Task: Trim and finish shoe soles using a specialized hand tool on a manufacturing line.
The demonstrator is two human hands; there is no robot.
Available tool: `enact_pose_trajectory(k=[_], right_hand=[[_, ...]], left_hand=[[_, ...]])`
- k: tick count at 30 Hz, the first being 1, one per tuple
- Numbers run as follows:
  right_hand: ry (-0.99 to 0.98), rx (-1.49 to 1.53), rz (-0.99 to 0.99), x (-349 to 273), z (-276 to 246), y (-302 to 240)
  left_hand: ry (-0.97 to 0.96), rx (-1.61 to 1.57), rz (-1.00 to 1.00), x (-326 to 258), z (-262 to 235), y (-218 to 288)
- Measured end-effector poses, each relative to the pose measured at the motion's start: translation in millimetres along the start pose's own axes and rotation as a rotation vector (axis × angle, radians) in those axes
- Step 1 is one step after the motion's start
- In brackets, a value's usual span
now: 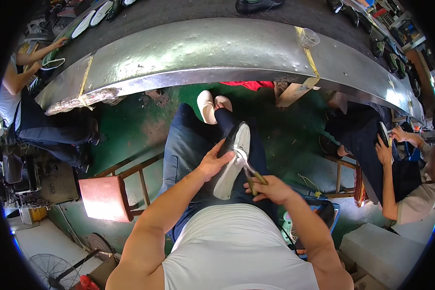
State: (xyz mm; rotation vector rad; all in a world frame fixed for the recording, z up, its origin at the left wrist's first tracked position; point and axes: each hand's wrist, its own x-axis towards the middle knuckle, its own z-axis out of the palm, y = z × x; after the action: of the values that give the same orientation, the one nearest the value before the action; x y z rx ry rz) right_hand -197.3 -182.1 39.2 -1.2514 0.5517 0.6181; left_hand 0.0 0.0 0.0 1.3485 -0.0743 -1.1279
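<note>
A dark shoe (243, 136) lies across my lap with its whitish underside up, toe end pointing away from me. My left hand (214, 163) grips it from the left, thumb laid over the edge of the underside near the middle. In my right hand (272, 190) is a pair of pincers (252, 178), the fingers wrapped round its brownish handles. Its bright metal jaws meet the underside near the shoe's waist, close to my left thumb. Whether the jaws pinch any material there is too small to tell.
A long metal-edged bench (188, 50) curves across in front, bearing several shoes (258, 6). A stool (104, 197) stands at left, a blue bin (334, 217) at right. One person (34, 92) works far left; another (411, 183) holds a shoe at right.
</note>
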Motion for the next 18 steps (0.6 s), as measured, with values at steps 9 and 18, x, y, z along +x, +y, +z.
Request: enact_pose_trajectory(k=[9,18], right_hand=[[0.442,-0.46,-0.445,-6.8,-5.6,-68.2],[0.357,-0.771,-0.284,17.6,-20.4,-47.8]], left_hand=[[0.217,0.494,-0.096,3.8,39.2,30.4],[0.147,0.588,-0.185,-0.4,30.9,35.4]])
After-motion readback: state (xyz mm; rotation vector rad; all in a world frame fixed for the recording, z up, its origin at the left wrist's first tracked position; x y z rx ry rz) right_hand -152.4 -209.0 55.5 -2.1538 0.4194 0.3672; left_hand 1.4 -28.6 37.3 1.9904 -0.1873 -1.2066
